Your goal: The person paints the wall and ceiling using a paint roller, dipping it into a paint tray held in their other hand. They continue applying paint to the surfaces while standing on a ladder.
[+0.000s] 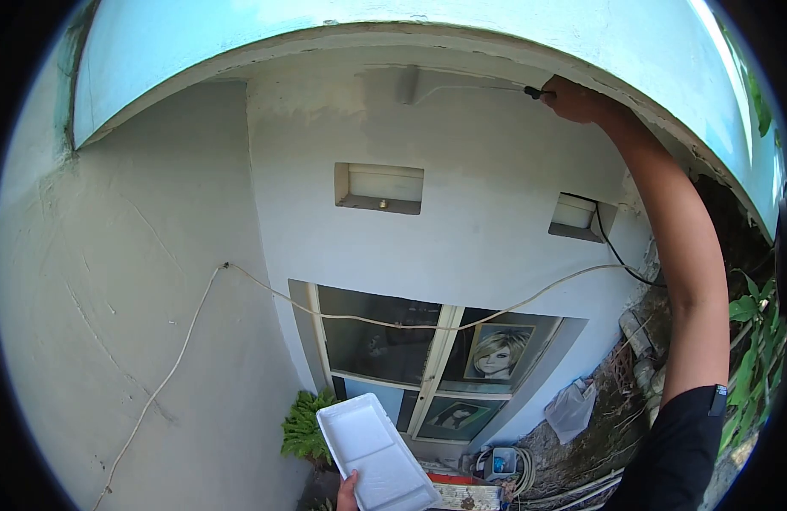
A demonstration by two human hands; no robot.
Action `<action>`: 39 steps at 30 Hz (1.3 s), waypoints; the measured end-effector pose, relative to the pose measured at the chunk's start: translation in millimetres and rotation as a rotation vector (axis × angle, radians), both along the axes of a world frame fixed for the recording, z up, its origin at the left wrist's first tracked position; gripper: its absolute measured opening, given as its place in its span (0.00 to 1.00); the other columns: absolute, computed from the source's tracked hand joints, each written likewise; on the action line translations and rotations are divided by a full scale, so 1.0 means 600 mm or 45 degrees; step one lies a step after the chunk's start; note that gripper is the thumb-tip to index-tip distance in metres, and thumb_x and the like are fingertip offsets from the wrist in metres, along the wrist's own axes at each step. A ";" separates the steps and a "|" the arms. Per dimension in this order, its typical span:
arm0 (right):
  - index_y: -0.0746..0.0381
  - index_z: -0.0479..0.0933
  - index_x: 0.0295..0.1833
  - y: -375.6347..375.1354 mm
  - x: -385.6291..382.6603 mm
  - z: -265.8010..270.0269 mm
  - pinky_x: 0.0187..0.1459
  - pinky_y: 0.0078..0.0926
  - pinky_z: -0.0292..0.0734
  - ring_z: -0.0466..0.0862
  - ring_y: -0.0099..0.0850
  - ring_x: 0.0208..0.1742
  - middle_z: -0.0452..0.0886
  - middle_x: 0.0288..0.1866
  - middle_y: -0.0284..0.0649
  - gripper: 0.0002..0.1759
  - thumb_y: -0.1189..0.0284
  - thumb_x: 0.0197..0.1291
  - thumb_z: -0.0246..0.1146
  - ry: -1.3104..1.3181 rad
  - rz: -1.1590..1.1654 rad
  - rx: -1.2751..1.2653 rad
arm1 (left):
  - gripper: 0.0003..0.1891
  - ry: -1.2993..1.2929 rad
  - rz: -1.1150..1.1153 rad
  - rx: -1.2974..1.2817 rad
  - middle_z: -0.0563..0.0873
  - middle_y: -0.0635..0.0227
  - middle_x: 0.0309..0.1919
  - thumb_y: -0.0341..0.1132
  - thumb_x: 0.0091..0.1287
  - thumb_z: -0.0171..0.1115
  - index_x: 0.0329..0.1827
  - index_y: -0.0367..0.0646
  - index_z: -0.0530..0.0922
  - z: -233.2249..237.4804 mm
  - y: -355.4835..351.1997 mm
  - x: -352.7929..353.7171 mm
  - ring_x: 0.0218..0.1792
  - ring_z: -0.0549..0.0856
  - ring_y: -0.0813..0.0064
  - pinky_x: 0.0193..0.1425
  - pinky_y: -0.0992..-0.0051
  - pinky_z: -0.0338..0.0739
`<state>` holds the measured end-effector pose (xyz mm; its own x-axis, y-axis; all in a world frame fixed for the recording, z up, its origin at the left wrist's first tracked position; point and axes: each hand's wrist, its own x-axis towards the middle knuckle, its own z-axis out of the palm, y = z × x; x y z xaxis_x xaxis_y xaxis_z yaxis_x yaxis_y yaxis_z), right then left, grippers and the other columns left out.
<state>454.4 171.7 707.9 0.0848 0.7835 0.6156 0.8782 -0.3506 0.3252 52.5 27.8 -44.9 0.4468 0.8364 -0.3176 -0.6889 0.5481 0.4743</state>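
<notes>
High up at the right, my right hand (572,100) is closed around the dark handle of a paint roller (534,92). A thin wire frame runs left from the handle to the roller head, which rests against the top of the wall (470,247) just under the overhang. Around the head the wall shows a darker, damp-looking patch. Low in the view, my left hand (348,492) grips the left edge of a white paint tray (368,430), which is tilted. Only the thumb side of this hand shows; its other fingers are hidden beneath the tray.
A pale cord (385,324) sags across the wall and window (376,336). Two small recessed openings sit above it. A green plant (305,426) stands low left. At lower right are a plastic bag (572,410), a coiled hose (525,468) and pipes. The overhang (325,21) curves overhead.
</notes>
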 end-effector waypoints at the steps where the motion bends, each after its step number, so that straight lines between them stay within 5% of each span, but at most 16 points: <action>1: 0.62 0.81 0.55 -0.022 0.008 -0.003 0.50 0.42 0.79 0.85 0.37 0.41 0.85 0.39 0.44 0.20 0.60 0.74 0.52 0.091 -0.025 0.009 | 0.37 0.047 -0.006 0.012 0.82 0.46 0.58 0.54 0.69 0.60 0.71 0.32 0.67 0.019 0.002 0.001 0.56 0.85 0.51 0.62 0.54 0.80; 6: 0.60 0.82 0.57 -0.048 0.120 -0.004 0.52 0.42 0.78 0.85 0.40 0.45 0.86 0.42 0.45 0.19 0.61 0.74 0.53 0.064 0.029 -0.035 | 0.36 0.156 -0.011 0.009 0.83 0.47 0.56 0.53 0.70 0.60 0.68 0.29 0.69 0.020 0.013 -0.003 0.56 0.85 0.53 0.62 0.56 0.81; 8: 0.61 0.81 0.53 -0.045 0.132 -0.006 0.27 0.34 0.79 0.83 0.32 0.24 0.85 0.32 0.44 0.16 0.64 0.73 0.53 -0.336 0.328 0.014 | 0.36 0.095 -0.059 0.021 0.84 0.48 0.56 0.53 0.70 0.60 0.68 0.28 0.70 0.026 0.013 0.003 0.56 0.85 0.54 0.63 0.57 0.80; 15: 0.61 0.81 0.53 -0.024 -0.026 -0.005 0.29 0.33 0.80 0.85 0.30 0.37 0.85 0.36 0.44 0.18 0.61 0.73 0.53 0.177 -0.158 -0.104 | 0.36 0.115 0.038 0.015 0.84 0.48 0.56 0.53 0.69 0.61 0.68 0.29 0.70 -0.021 0.005 0.009 0.56 0.85 0.54 0.64 0.57 0.79; 17: 0.57 0.81 0.54 -0.019 -0.027 -0.002 0.28 0.28 0.81 0.81 0.27 0.28 0.79 0.29 0.38 0.18 0.59 0.75 0.51 0.381 -0.083 -0.054 | 0.36 0.158 0.043 -0.020 0.84 0.48 0.56 0.53 0.69 0.61 0.68 0.29 0.70 -0.027 -0.001 0.001 0.55 0.85 0.54 0.63 0.56 0.80; 24: 0.58 0.78 0.56 -0.020 -0.021 -0.009 0.28 0.27 0.81 0.79 0.25 0.23 0.78 0.27 0.36 0.19 0.57 0.76 0.49 0.373 -0.052 -0.088 | 0.36 0.152 0.090 0.016 0.83 0.46 0.56 0.53 0.68 0.62 0.69 0.30 0.69 0.004 -0.022 -0.025 0.56 0.85 0.53 0.61 0.56 0.82; 33: 0.60 0.83 0.49 0.007 -0.023 -0.003 0.29 0.31 0.81 0.82 0.28 0.24 0.83 0.30 0.40 0.19 0.60 0.74 0.51 0.010 -0.079 -0.048 | 0.40 -0.101 0.013 -0.030 0.80 0.48 0.62 0.56 0.68 0.61 0.73 0.33 0.64 -0.022 -0.019 -0.009 0.59 0.83 0.51 0.66 0.51 0.78; 35: 0.62 0.83 0.47 0.044 0.034 -0.014 0.30 0.33 0.82 0.82 0.31 0.22 0.82 0.26 0.39 0.19 0.60 0.73 0.52 -0.561 0.188 0.354 | 0.40 0.020 0.000 -0.017 0.80 0.47 0.61 0.56 0.68 0.61 0.72 0.33 0.65 -0.015 -0.017 -0.007 0.59 0.83 0.51 0.66 0.51 0.77; 39: 0.63 0.83 0.46 0.051 0.028 -0.012 0.30 0.33 0.81 0.82 0.31 0.22 0.82 0.26 0.40 0.19 0.61 0.73 0.52 -0.508 0.162 0.360 | 0.39 0.073 0.014 0.006 0.81 0.48 0.60 0.56 0.68 0.61 0.72 0.33 0.66 0.009 -0.019 0.002 0.59 0.83 0.52 0.66 0.53 0.78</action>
